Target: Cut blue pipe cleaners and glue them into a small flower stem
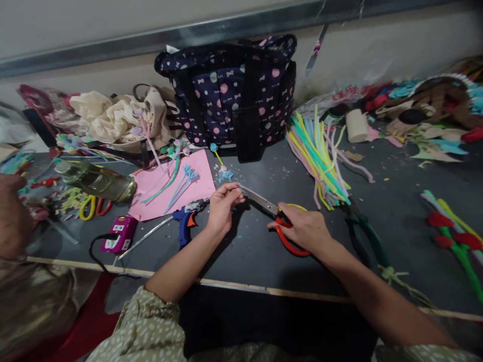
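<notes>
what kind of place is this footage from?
Probably a craft workbench, home or small workshop, can't tell which: a heap of coloured pipe cleaners, a glue gun on the dark table, and red-handled scissors in the right hand.

A person's right hand (302, 229) grips red-handled scissors (264, 202) over a dark worktable (241, 251). The left hand (222, 206) pinches its fingertips at the blade tips, on something too small to make out. A blue glue gun (184, 223) lies just beside the left wrist, near a pink sheet (196, 186); a spotted bag (226, 90) stands behind, pastel pipe cleaners (320, 156) lie to the right, and another person's hand (13, 216) shows at the left edge.
</notes>
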A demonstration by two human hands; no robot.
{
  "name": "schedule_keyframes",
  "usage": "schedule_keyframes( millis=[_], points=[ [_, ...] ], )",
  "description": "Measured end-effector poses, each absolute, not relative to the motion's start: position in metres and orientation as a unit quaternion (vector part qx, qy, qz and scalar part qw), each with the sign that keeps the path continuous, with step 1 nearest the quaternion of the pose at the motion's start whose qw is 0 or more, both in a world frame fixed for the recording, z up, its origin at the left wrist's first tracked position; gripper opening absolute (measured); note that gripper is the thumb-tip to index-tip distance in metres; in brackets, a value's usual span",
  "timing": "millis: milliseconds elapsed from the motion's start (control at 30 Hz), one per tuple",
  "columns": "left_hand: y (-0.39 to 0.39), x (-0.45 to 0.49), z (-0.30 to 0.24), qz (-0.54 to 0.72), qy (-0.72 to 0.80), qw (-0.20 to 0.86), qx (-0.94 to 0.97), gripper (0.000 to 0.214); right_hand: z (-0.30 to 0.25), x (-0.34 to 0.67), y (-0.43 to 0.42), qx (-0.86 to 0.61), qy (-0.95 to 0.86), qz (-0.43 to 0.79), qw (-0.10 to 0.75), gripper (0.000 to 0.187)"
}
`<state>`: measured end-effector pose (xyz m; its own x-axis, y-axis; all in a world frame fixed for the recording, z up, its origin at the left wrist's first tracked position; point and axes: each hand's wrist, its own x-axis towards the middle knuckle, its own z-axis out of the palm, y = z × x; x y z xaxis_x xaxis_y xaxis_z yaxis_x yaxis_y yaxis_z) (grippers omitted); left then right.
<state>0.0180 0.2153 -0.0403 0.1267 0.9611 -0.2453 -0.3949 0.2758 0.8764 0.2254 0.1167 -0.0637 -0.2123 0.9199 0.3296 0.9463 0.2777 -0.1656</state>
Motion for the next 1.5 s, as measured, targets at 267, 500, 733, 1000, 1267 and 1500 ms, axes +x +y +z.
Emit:
schedule_keyframes(
  millis=[267,500,733,1000,1267,1500],
  points=[
    [0.215,0.018,-0.038,0.502,0.435,0.673,0.326,0.029,-0.061,0.226,0.120,-0.610,-0.765,-0.037,0.206,0.040],
    [0.214,0.019,-0.038,0.496,0.425,0.679,0.335,0.029,-0.053,0.225,0.119,-0.631,-0.750,0.000,0.198,0.045],
    [0.218,0.017,-0.041,0.512,0.419,0.667,0.342,0.029,-0.058,0.227,0.123,-0.621,-0.757,-0.017,0.203,0.041],
    [0.213,0.019,-0.036,0.506,0.422,0.655,0.371,0.030,-0.056,0.226,0.122,-0.613,-0.761,0.001,0.213,0.038],
    [0.214,0.018,-0.038,0.507,0.425,0.645,0.383,0.031,-0.056,0.226,0.122,-0.610,-0.762,-0.002,0.215,0.039],
    [0.214,0.019,-0.037,0.506,0.424,0.642,0.389,0.024,-0.058,0.226,0.122,-0.599,-0.770,-0.018,0.220,0.041]
  ],
)
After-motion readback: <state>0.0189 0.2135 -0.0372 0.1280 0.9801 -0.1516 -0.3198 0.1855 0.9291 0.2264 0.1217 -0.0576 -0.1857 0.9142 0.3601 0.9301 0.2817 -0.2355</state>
